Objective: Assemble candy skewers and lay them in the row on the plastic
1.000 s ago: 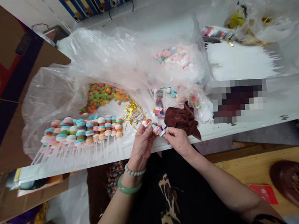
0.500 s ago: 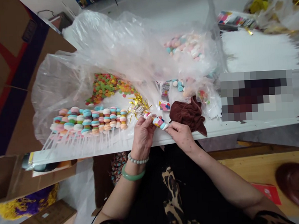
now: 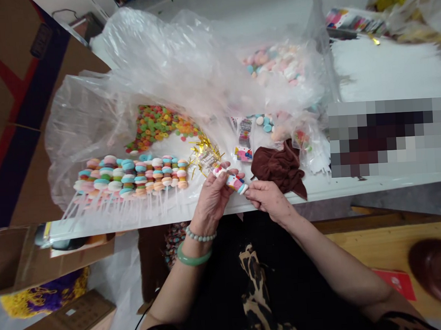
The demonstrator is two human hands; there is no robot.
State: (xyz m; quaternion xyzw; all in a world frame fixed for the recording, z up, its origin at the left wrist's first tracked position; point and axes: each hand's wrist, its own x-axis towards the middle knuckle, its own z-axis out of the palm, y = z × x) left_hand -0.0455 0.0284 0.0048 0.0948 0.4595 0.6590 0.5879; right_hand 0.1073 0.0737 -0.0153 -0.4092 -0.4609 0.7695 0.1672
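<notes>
My left hand (image 3: pixel 213 200) and my right hand (image 3: pixel 268 199) meet over the front edge of a white table (image 3: pixel 318 192). Between them I hold a small candy stick (image 3: pixel 230 180) in pink, white and teal. My left fingers grip its far end, and my right finger and thumb pinch its near tip. Rows of pastel candy skewers (image 3: pixel 128 177) lie left of my hands, with a tuft of gold tinsel (image 3: pixel 205 156) just beyond. A dark brown cloth (image 3: pixel 278 167) lies to the right.
A clear plastic sheet (image 3: pixel 163 64) billows over a heap of coloured gummy rings (image 3: pixel 159 129) and pastel candies (image 3: pixel 274 66). A blurred patch (image 3: pixel 385 136) covers part of the table. Below the edge are a wooden surface (image 3: pixel 372 241) and a dark brown dish (image 3: pixel 436 272).
The whole scene has shifted in view as my head moved. My hands stay together on the candy stick, which now sits a little higher and more level.
</notes>
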